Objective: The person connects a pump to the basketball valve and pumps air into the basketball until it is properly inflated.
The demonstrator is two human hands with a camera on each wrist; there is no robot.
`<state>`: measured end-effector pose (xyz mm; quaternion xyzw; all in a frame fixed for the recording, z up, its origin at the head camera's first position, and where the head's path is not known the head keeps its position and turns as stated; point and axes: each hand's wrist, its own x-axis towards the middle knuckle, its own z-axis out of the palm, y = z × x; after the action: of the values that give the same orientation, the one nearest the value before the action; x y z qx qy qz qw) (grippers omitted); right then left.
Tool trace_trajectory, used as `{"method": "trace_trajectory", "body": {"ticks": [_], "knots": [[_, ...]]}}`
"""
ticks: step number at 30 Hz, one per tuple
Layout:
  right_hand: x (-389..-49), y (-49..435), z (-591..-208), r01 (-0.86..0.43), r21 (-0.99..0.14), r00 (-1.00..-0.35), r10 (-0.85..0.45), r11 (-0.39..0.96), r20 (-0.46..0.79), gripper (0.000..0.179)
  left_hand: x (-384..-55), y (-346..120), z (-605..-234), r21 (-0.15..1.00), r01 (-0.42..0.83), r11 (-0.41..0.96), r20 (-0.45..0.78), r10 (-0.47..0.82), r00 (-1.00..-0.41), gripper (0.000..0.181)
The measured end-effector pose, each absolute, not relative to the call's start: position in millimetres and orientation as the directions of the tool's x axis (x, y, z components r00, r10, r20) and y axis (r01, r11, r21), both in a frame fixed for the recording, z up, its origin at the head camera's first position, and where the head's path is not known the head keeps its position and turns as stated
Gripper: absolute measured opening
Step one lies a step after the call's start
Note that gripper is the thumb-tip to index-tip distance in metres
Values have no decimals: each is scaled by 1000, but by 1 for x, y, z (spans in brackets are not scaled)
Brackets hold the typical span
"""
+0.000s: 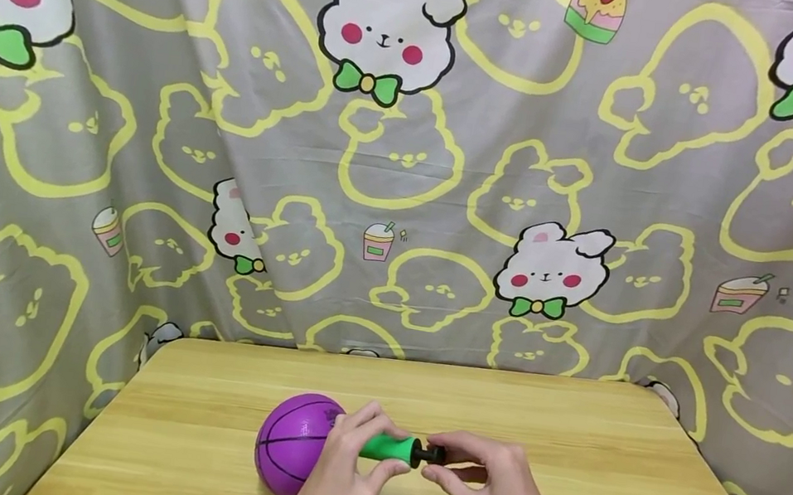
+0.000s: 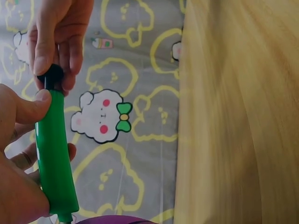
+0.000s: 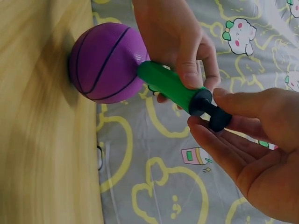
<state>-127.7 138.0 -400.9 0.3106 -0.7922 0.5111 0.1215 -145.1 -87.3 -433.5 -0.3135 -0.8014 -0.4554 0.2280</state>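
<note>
A purple ball (image 1: 288,444) with black seam lines sits on the wooden table. My left hand (image 1: 341,468) grips the green barrel of a hand pump (image 1: 388,447), just right of the ball. In the right wrist view the pump's narrow end points at the ball's side; whether it is inserted is hard to tell. Its black T-shaped handle (image 3: 218,119) stands a short way out of the barrel. The thumb and fingers of my right hand (image 1: 504,487) pinch that handle. From the left wrist, the green barrel (image 2: 56,154) appears upright, with the ball's purple edge below.
The light wooden table (image 1: 604,442) extends around the hands, its far edge meeting a grey curtain (image 1: 444,229) printed with white and yellow cartoon animals. The curtain also hangs along the left and right sides.
</note>
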Motion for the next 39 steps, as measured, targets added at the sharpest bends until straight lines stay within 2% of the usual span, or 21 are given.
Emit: {"method": "trace_trajectory", "body": {"ticks": [9, 16, 23, 29, 39], "knots": [[-127, 151, -389, -616, -734, -770, -416, 286, 483, 23, -148, -92, -432, 577, 731, 364, 674, 293, -678, 24], [-125, 167, -378, -650, -709, -738, -452, 275, 501, 23, -150, -96, -431, 605, 712, 357, 652, 291, -700, 22], [-120, 186, -363, -657, -690, -736, -454, 303, 502, 23, -153, -102, -429, 550, 750, 366, 709, 269, -652, 26], [-117, 201, -354, -653, -689, -740, -459, 314, 492, 24, -155, -105, -427, 537, 760, 366, 726, 258, -638, 27], [-120, 201, -360, -670, -685, -727, -441, 286, 526, 27, -153, -105, -427, 567, 731, 381, 691, 264, -673, 24]]}}
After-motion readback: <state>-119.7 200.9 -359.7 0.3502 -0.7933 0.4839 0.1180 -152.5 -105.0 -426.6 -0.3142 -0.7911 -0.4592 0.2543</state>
